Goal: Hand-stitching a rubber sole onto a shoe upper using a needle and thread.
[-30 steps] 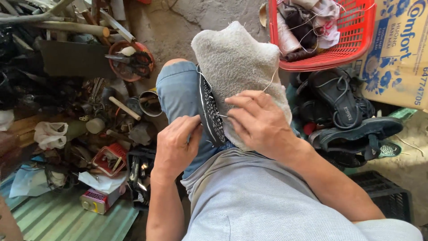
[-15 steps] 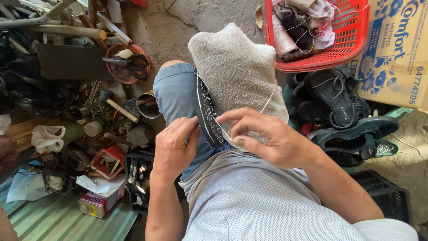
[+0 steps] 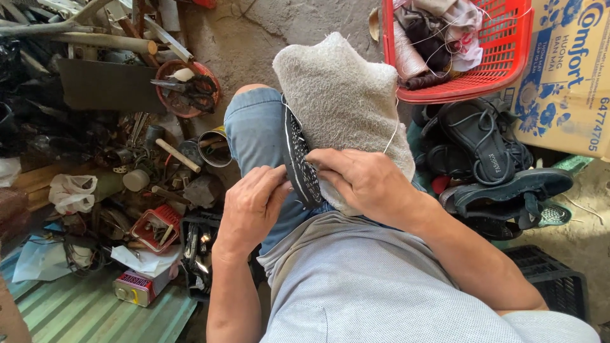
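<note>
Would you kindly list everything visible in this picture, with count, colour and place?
shoe sole: one, black, on edge between both hands
towel: one, beige, over the lap
thread: one, white, across the towel
basket: one, red, top right, holding cloth
cardboard box: one, printed blue, far right
sandals: several, black, below the basket
scissors: one pair, in a round red dish, upper left
tin: one, red, lower left
left hand: touching the sole
right hand: pinching the sole's edge
</note>
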